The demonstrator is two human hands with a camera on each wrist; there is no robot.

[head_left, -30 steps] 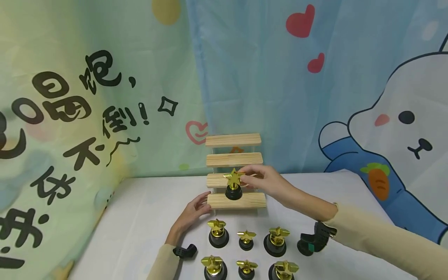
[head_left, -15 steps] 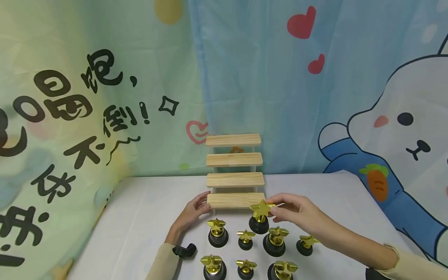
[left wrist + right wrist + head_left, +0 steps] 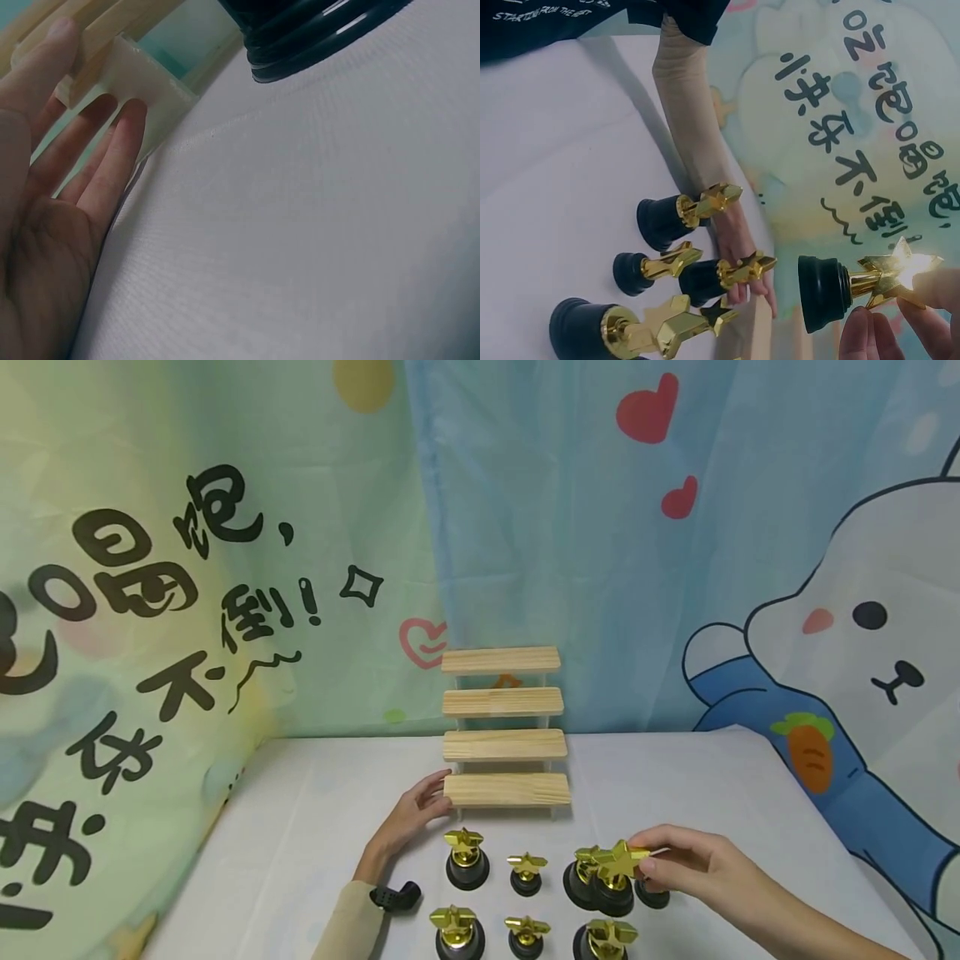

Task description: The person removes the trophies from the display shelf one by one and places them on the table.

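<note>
My right hand [image 3: 705,868] pinches a small star trophy [image 3: 617,862] by the tip of its gold star. The trophy is upright on a round black base, in front of another star trophy [image 3: 582,889] and partly covering it. In the right wrist view, thumb and fingers hold the gold star, with the black base [image 3: 822,294] free of the hand. My left hand [image 3: 411,814] touches the left end of the lowest plank on a wooden stepped rack [image 3: 506,790]. Its fingers are extended, and in the left wrist view the thumb [image 3: 49,64] lies against the plank.
Several more star trophies stand in two rows before the rack, among them a front-left one [image 3: 457,933] and a small middle one [image 3: 527,875]. One small trophy [image 3: 652,895] is half hidden behind the right hand. A printed curtain [image 3: 510,527] hangs behind the white table [image 3: 315,793].
My right hand has carried the star trophy from over the rack's lower planks, down and to the right, to the trophies in front. The left hand has stayed at the rack.
</note>
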